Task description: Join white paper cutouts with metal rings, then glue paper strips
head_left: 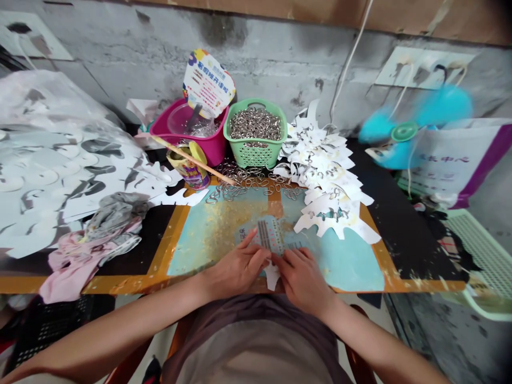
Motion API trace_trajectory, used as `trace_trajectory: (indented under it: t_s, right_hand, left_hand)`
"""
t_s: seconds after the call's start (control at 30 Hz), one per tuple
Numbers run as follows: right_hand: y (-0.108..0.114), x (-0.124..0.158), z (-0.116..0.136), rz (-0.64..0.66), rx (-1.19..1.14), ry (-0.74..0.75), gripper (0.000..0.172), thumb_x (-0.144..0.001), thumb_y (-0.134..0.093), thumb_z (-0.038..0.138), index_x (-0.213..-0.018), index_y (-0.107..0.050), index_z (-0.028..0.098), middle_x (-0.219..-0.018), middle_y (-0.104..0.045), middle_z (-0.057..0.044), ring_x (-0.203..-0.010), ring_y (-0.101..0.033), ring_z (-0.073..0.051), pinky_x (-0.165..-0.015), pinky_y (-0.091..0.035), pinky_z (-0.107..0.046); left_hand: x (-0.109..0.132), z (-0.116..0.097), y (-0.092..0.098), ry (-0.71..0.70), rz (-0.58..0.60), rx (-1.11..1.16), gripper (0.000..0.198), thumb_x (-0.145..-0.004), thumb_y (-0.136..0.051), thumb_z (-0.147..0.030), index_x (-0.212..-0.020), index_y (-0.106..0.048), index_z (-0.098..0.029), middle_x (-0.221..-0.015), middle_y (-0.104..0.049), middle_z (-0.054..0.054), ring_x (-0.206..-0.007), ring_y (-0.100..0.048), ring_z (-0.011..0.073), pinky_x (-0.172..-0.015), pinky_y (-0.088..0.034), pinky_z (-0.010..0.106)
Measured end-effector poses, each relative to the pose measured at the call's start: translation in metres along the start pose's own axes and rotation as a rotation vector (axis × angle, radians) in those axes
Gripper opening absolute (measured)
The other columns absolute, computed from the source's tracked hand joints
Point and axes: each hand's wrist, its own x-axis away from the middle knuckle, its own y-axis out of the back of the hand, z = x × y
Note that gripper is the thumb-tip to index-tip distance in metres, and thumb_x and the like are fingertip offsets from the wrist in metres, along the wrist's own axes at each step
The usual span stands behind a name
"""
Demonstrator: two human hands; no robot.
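Along the far edge, a stained concrete wall (280,53) rises behind a dark worktable (416,234), with a blurred turquoise fan (404,130) at upper right and a printed woven bag (452,160) below it. At left of frame, large printed sheets (60,160) lie heaped, with a grey cloth (116,216) and a pink cloth (76,266) at their near edge. Top centre: a pink tub (188,133), a fan-shaped printed card (208,82) propped behind it, and a green plastic basket (256,133) full of metal rings (256,124). More loose rings (248,184) spill across the table below the basket, beside a wooden stick (192,160) laid over a small pot (188,169). White die-cut paper shapes (328,181) are stacked in an overlapping row at right. Lower centre, on a teal mat (344,266) crusted with yellow flecks, the left hand (236,264) and right hand (304,280) are close together, fingertips on a small printed card (270,234), a white paper tab (272,277) showing just below. Pinching or pressing flat: cannot tell. Working low against the mat, with both hands close, keeps the small piece steady.
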Motion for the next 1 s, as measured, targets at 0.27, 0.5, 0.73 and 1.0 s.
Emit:
trace_trajectory:
  t_s: [0.27,0.5,0.73,1.0]
  right_hand:
    - [0.006,0.005,-0.004,-0.025,-0.17,-0.032,0.035,-0.093,-0.046,0.012,-0.127,-0.053,0.016,-0.095,-0.063,-0.008,-0.087,-0.055,-0.025,-0.077,-0.038,-0.037]
    - [0.009,0.0,-0.006,-0.024,-0.288,-0.092,0.021,-0.085,-0.056,0.01,-0.104,-0.052,0.018,-0.091,-0.065,-0.005,-0.087,-0.059,-0.024,-0.079,-0.04,-0.037]
    - [0.003,-0.004,-0.009,-0.043,-0.047,0.036,0.011,-0.096,-0.054,0.018,-0.086,-0.059,0.02,-0.081,-0.061,-0.004,-0.08,-0.057,-0.021,-0.075,-0.034,-0.036]
    - [0.004,0.01,-0.011,0.0,0.125,0.235,0.013,-0.096,-0.053,0.014,-0.104,-0.063,0.017,-0.088,-0.066,-0.006,-0.084,-0.056,-0.023,-0.077,-0.032,-0.04]
  left_hand:
    - [-0.008,0.004,0.016,-0.038,0.105,0.071,0.04,-0.08,-0.053,-0.012,-0.12,-0.049,-0.014,-0.112,-0.069,0.013,-0.125,-0.056,0.026,-0.122,-0.011,0.059]
    - [-0.009,0.003,0.005,-0.089,0.061,-0.049,0.009,-0.093,-0.053,-0.018,-0.095,-0.061,-0.017,-0.086,-0.071,0.005,-0.113,-0.063,0.0205,-0.125,-0.009,0.053]
    - [-0.011,0.002,-0.002,-0.066,0.019,-0.103,0.015,-0.09,-0.05,-0.013,-0.08,-0.06,-0.018,-0.07,-0.063,0.001,-0.093,-0.065,0.0179,-0.124,-0.017,0.052]
    - [0.004,-0.014,0.004,-0.157,0.037,-0.267,0.008,-0.091,-0.057,-0.019,-0.095,-0.063,-0.016,-0.096,-0.07,0.008,-0.118,-0.059,0.023,-0.125,-0.01,0.049]
